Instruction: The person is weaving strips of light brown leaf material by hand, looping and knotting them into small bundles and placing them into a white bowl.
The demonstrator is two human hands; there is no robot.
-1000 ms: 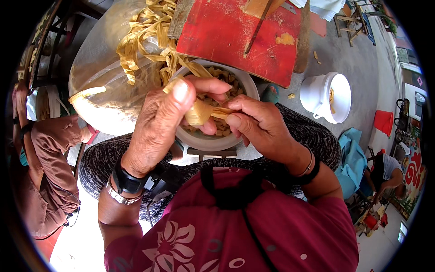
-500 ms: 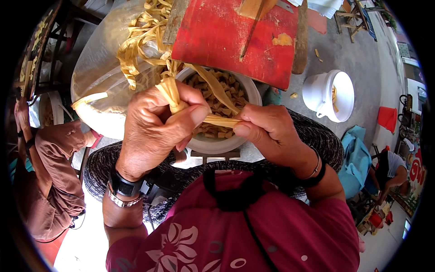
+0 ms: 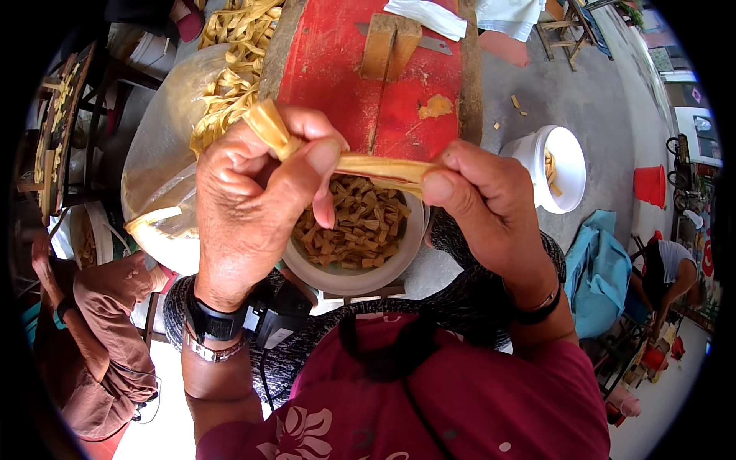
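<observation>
A yellow, pliable strip (image 3: 383, 165) stretches between my two hands, above a white bowl (image 3: 353, 285). My left hand (image 3: 245, 203) pinches the strip between thumb and fingers, and a folded, knot-like end stands up from that grip. At the strip's other end my right hand (image 3: 491, 211) is closed, thumb against forefinger. Its fingertips partly hide the strip there. Many short, brown-yellow cut pieces (image 3: 356, 230) fill the bowl below. Beyond my left hand lies a heap of similar long strips (image 3: 230, 100), on a clear plastic bag (image 3: 157, 146).
Ahead is a red board (image 3: 322, 61) bearing a wooden block (image 3: 391, 50), a metal blade (image 3: 435, 46) and a white cloth (image 3: 429, 17). At the right stands a white bucket (image 3: 540, 165) with some pieces inside. A co-worker's brown-clothed leg (image 3: 115, 299) is at the left.
My hands have moved farther apart, pulling the strip straighter. A strand that ran loosely above the bowl now lies along the strip. The view has shifted, showing more of the red board.
</observation>
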